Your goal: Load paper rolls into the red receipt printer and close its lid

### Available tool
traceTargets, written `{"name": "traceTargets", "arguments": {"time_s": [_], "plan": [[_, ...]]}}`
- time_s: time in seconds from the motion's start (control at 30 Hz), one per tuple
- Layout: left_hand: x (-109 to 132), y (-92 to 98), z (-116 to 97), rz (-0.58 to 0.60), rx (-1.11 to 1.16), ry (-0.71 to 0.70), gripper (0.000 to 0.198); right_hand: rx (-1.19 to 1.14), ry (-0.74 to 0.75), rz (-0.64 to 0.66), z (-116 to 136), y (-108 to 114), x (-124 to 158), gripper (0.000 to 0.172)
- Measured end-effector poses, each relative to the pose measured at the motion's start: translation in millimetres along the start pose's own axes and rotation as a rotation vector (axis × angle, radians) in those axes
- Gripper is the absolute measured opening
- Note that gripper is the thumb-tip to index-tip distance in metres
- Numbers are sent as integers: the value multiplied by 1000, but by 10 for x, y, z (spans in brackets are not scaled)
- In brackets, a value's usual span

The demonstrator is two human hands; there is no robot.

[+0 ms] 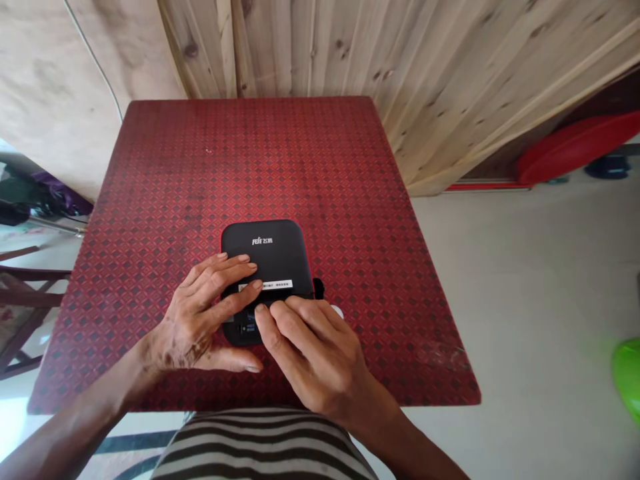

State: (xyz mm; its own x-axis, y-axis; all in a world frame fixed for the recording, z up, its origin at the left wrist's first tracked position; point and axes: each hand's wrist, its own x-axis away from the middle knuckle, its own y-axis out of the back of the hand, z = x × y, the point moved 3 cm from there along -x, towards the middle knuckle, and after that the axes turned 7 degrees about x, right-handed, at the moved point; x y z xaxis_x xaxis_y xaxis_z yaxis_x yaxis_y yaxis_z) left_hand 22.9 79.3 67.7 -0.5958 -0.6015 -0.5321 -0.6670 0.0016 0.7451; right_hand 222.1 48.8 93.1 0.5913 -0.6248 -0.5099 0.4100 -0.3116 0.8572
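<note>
A black square device [267,250] with "FEIE" printed in white and a white barcode sticker [265,285] lies flat near the front of the red patterned table [320,167]. My left hand [200,320] lies over its left side, with the fingers on top and the thumb spread out low by the near edge. My right hand [305,353] covers the near right corner, with the fingers pressing on the device. Ports [247,327] show at the near edge between my hands. A small black piece [319,288] and a white object [337,311] stick out by the right side.
A wooden plank wall [450,87] rises behind the table. A red plastic object [575,150] leans at the far right, and a green object [627,380] sits at the right edge. A dark wooden chair [25,300] stands at the left. My striped shirt [260,447] fills the bottom.
</note>
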Motion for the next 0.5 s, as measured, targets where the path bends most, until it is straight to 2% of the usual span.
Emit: {"name": "traceTargets", "arguments": {"time_s": [0.13, 0.23, 0.3, 0.37, 0.43, 0.5], "plan": [[14, -12, 12, -1, -31, -11, 80, -33, -29, -45, -42, 50, 2, 20], [68, -34, -8, 24, -34, 15, 79, -93, -130, -138, -220, 133, 20, 23], [129, -35, -55, 0, -32, 75, 76, -114, -251, -199, -440, 143, 72, 22], [217, -19, -132, -106, -53, 151, 73, -160, -419, -228, -720, 65, 169, 16], [327, -16, -227, -220, -98, 204, 68, -273, -632, -238, -1006, -104, 305, 17], [433, -58, -308, -240, -140, 226, 55, -409, -816, -229, -1222, -317, 441, 26]]}}
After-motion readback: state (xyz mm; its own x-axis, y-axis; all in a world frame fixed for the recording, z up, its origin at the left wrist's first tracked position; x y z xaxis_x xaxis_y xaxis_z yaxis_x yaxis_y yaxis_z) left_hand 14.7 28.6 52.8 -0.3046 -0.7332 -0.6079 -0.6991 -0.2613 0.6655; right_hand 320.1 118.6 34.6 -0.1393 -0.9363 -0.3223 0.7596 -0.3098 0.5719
